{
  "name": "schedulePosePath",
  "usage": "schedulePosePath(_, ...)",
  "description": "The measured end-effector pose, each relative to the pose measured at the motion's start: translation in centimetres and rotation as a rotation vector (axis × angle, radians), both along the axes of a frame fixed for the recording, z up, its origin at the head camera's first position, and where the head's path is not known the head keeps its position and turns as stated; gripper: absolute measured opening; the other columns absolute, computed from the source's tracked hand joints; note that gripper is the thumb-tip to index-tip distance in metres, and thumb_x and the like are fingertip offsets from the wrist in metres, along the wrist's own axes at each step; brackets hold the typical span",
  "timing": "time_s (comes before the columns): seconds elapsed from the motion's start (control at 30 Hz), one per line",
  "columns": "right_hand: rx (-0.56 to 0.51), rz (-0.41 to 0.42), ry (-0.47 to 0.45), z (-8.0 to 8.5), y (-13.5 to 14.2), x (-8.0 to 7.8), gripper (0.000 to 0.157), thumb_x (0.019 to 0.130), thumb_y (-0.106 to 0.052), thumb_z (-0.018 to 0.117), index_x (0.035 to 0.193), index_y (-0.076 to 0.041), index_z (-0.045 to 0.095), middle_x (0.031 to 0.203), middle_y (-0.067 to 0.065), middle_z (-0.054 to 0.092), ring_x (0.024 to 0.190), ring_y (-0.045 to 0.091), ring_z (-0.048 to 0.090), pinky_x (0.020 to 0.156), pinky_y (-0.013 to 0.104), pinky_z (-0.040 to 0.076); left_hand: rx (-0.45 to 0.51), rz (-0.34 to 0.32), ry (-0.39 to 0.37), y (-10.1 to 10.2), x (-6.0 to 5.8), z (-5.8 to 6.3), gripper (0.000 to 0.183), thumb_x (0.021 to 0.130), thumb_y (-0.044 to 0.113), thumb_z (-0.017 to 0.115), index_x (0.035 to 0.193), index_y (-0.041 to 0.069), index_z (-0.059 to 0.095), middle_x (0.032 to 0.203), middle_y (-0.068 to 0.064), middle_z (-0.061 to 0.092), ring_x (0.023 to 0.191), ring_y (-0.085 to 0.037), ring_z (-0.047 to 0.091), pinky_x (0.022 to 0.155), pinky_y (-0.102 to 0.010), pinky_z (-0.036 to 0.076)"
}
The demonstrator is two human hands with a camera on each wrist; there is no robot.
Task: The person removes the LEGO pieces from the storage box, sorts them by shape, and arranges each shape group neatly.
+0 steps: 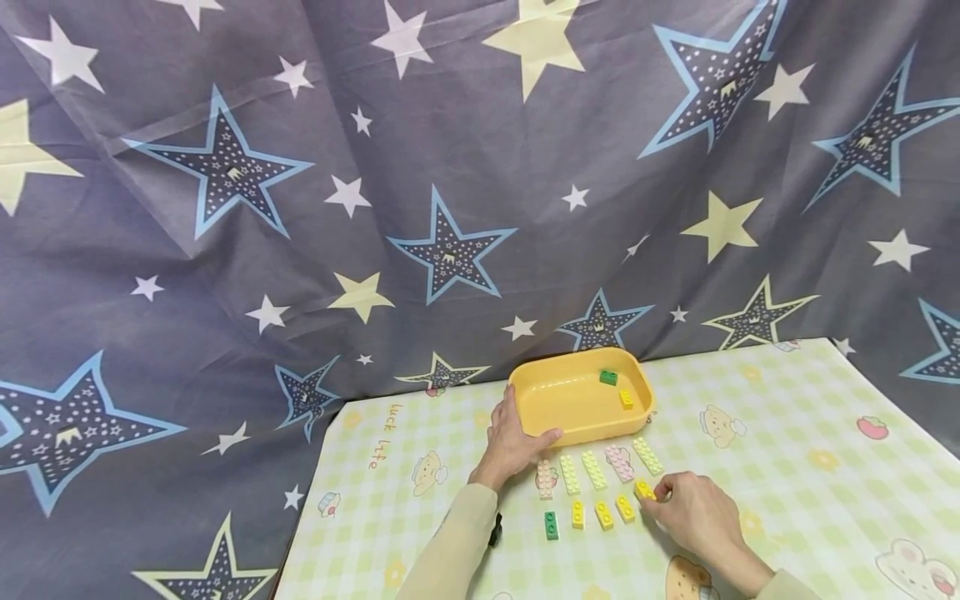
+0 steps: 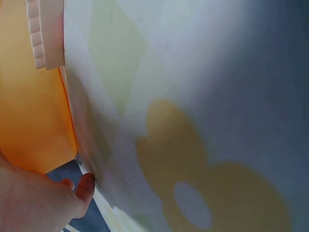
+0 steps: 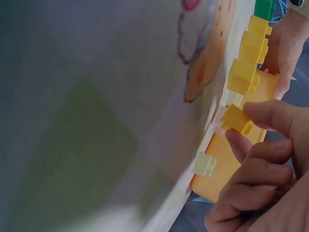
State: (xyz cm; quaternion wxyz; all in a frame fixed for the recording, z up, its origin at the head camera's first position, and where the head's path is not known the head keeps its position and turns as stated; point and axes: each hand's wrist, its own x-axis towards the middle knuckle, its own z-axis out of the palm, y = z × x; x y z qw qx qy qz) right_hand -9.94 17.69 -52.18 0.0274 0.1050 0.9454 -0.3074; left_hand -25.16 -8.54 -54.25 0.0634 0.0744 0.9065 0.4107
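Observation:
My right hand (image 1: 696, 510) pinches a yellow two-stud brick (image 3: 236, 119) between thumb and index finger, at the right end of the front row. My left hand (image 1: 512, 439) holds the near left corner of a yellow plastic tray (image 1: 581, 435), its thumb along the front wall and its fingers at the left side. Inside the tray lie a small green brick (image 1: 608, 377) and a small yellow brick (image 1: 626, 399). The front row also has a green brick (image 1: 551, 525) at its left end, then yellow bricks (image 1: 603, 515).
Between tray and front row stands a row of longer bricks: a peach one (image 1: 544, 479), a pink one (image 1: 619, 463) and pale green ones (image 1: 594, 470). A checked tablecloth (image 1: 780, 467) covers the table. Behind its back edge hangs a star-patterned curtain (image 1: 465, 333).

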Motion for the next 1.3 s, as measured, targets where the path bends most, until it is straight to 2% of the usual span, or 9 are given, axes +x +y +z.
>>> schedulePosePath(0.2,0.023,0.010,0.019,-0.3,-0.1,-0.2,0.020,0.088,-0.029,0.086,0.076,-0.016,0.075,0.059,-0.005,0.055,0.054,0.012,0.047,0.050,0.027,0.035,0.005,0.021,-0.003,-0.1,-0.1,0.1,0.131,0.087,0.058,0.087,0.178,0.020,0.001,0.184,-0.013,0.020,0.171,-0.036,0.020,0.138,-0.065,0.020)
schedulePosePath(0.37,0.036,0.025,0.016,-0.2,-0.2,-0.1,0.031,0.087,-0.026,0.086,0.065,-0.019,0.065,0.057,-0.006,0.053,0.053,0.011,0.046,0.050,0.025,0.033,0.008,0.021,-0.002,-0.1,-0.2,0.2,0.131,0.087,0.058,0.087,0.178,0.020,0.001,0.184,-0.012,0.020,0.171,-0.036,0.020,0.138,-0.065,0.020)
schedulePosePath(0.63,0.053,0.039,-0.003,-0.2,-0.5,0.1,0.038,0.088,-0.027,0.085,0.061,-0.019,0.059,0.057,-0.005,0.051,0.052,0.011,0.045,0.050,0.024,0.032,0.006,0.023,0.000,-0.1,-0.2,0.0,0.130,0.087,0.057,0.087,0.178,0.017,0.002,0.184,-0.014,0.022,0.171,-0.035,0.020,0.138,-0.064,0.019)
schedulePosePath(0.8,0.040,0.048,-0.035,0.1,-0.4,0.2,0.038,0.088,-0.032,0.087,0.063,-0.018,0.062,0.057,-0.005,0.052,0.052,0.010,0.045,0.049,0.022,0.033,0.001,0.021,0.001,-0.1,-0.2,-0.1,0.130,0.088,0.058,0.087,0.178,0.017,0.003,0.184,-0.013,0.022,0.171,-0.035,0.021,0.138,-0.064,0.019)
schedulePosePath(0.9,0.024,0.035,-0.057,1.4,-0.2,-0.1,0.032,0.089,-0.037,0.087,0.075,-0.013,0.072,0.060,-0.004,0.056,0.055,0.012,0.049,0.050,0.024,0.037,0.002,0.010,0.000,-0.1,-0.2,0.1,0.130,0.088,0.058,0.087,0.178,0.017,0.002,0.184,-0.014,0.021,0.170,-0.036,0.021,0.138,-0.065,0.020)
schedulePosePath(0.97,0.012,0.024,-0.036,2.7,-0.2,-0.8,0.032,0.090,-0.040,0.086,0.089,-0.008,0.078,0.065,-0.001,0.063,0.057,0.013,0.051,0.051,0.027,0.040,0.004,0.008,0.002,-0.2,-0.2,0.2,0.131,0.088,0.058,0.087,0.178,0.018,0.001,0.184,-0.013,0.019,0.171,-0.036,0.020,0.138,-0.065,0.019)
schedulePosePath(1.07,-0.013,0.007,0.047,4.7,-0.3,-2.6,0.038,0.092,-0.038,0.084,0.107,-0.003,0.081,0.074,0.006,0.072,0.058,0.017,0.054,0.050,0.030,0.042,0.005,0.011,0.006,-0.2,-0.4,0.4,0.130,0.088,0.058,0.087,0.178,0.019,0.000,0.185,-0.012,0.019,0.171,-0.035,0.019,0.138,-0.065,0.018)
schedulePosePath(1.17,-0.023,-0.019,0.110,5.7,-0.4,-5.1,0.038,0.093,-0.037,0.081,0.109,-0.003,0.081,0.089,0.013,0.079,0.065,0.020,0.059,0.051,0.032,0.044,0.008,0.018,0.006,-0.2,-0.4,0.3,0.130,0.088,0.058,0.087,0.178,0.019,0.001,0.184,-0.012,0.020,0.171,-0.035,0.020,0.138,-0.065,0.019)
schedulePosePath(1.3,-0.028,-0.073,0.108,4.8,0.0,-8.5,0.029,0.095,-0.034,0.079,0.100,-0.006,0.081,0.097,0.017,0.081,0.075,0.025,0.068,0.055,0.034,0.047,0.005,0.020,-0.003,0.0,0.0,-0.2,0.131,0.087,0.058,0.088,0.178,0.018,0.003,0.184,-0.013,0.022,0.170,-0.035,0.022,0.138,-0.065,0.020)
